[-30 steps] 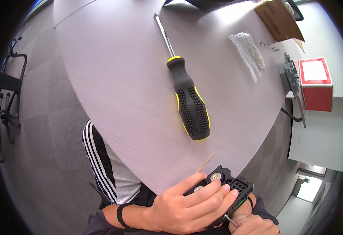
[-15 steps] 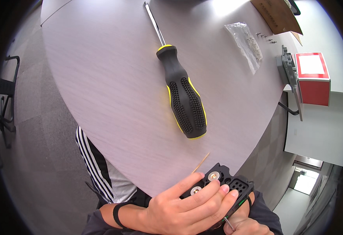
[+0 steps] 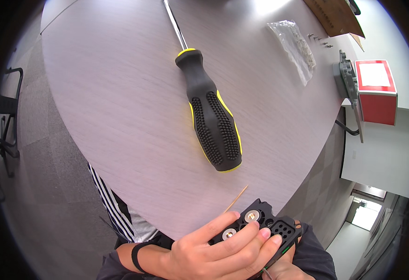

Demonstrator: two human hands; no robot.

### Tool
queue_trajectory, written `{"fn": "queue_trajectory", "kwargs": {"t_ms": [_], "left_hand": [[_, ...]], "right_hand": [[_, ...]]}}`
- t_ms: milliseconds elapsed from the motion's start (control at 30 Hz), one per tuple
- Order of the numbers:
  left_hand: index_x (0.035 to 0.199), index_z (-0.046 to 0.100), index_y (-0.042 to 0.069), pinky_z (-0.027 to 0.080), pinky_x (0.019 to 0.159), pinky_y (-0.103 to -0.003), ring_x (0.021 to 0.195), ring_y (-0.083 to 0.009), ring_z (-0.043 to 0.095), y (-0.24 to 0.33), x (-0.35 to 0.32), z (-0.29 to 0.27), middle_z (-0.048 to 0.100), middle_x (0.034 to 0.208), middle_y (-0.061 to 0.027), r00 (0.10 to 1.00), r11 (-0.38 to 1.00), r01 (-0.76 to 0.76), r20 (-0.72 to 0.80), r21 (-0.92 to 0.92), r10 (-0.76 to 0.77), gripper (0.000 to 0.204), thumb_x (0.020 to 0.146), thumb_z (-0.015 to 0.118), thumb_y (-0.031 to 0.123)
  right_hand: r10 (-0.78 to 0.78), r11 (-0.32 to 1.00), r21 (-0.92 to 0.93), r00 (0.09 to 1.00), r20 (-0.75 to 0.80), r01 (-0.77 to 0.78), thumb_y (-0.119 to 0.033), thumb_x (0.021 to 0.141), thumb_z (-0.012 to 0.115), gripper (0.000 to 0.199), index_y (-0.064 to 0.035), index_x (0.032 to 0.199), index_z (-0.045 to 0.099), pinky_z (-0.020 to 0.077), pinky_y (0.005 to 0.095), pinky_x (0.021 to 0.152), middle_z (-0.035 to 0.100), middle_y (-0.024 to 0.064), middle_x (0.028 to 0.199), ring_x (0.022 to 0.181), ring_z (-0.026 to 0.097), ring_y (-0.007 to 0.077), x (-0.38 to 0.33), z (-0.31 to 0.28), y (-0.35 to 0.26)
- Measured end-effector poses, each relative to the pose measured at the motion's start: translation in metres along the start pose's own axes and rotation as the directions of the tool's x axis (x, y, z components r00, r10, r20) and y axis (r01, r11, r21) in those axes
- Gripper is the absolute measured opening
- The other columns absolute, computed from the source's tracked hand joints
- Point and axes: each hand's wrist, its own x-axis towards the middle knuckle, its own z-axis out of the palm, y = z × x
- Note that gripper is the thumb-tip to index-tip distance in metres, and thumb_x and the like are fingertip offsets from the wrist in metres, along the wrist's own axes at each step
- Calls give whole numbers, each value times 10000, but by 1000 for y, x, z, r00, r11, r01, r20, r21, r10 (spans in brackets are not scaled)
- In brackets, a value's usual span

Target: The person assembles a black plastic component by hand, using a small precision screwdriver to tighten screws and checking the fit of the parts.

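My left hand [image 3: 213,249], a black band on its wrist, is closed around a black plastic housing [image 3: 283,228] near the table's front edge. Two round metal discs with brass-coloured centres show on the housing's face. Perforations and a thin green strip mark its right part. Low in the picture my right hand [image 3: 286,271] grips a thin metal rod [image 3: 266,273] against the housing's lower edge; the rod's far end is hidden. A thin wooden stick [image 3: 236,198] lies just beyond my left fingertips. Farther off rests a large black and yellow screwdriver [image 3: 212,116].
A clear plastic bag [image 3: 294,51] of small parts and several screws [image 3: 320,40] lie at the back right. Beside them are a grey moulded part [image 3: 347,77], a red and white box [image 3: 377,109] and a brown cardboard piece [image 3: 335,18]. A chair [image 3: 8,109] stands left.
My hands and the housing have shifted slightly down and left in view. The right hand and rod sit lower, more cut off by the frame. The screwdriver's view shifted slightly left.
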Motion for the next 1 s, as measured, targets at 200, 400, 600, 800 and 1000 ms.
{"fn": "queue_trajectory", "kwargs": {"t_ms": [200,400,600,800,1000], "left_hand": [[988,686,31,539,695,-349,892,-209,634,-8,1,9,645,923,-74,990,996,-81,-111,26,83,229,778,617,92],[977,705,89,536,689,-321,847,-154,650,-1,2,-2,648,890,-13,998,999,-37,59,6,36,213,786,613,99],[935,711,71,545,709,-349,832,-179,650,-2,1,0,650,895,-43,999,999,-35,16,28,34,193,766,623,102],[912,703,31,539,677,-368,778,-213,644,-4,0,7,653,890,-81,997,1000,-29,-69,6,30,198,761,645,146],[892,692,11,535,649,-376,754,-242,643,-4,-3,13,647,862,-89,992,1000,-8,-124,-16,5,253,745,683,217]], "right_hand": [[-7,999,52,1000,9,6,-184,987,290,476,-168,515,346,206,234,374,356,-26,501,382,307,70,0,-4,3],[-4,996,91,1000,7,3,-189,991,290,473,-174,522,346,208,236,384,345,-31,507,393,314,70,-1,-6,3],[-56,998,37,998,0,56,-191,993,291,467,-180,528,343,201,233,390,336,-36,510,395,317,68,-6,-4,6],[-175,984,19,984,-41,176,-156,971,316,446,-180,526,336,172,223,390,310,-54,496,378,288,49,-11,2,13],[-237,971,-9,965,-110,237,-114,924,348,414,-175,515,326,151,221,384,293,-62,477,364,272,37,-20,8,14]]}}
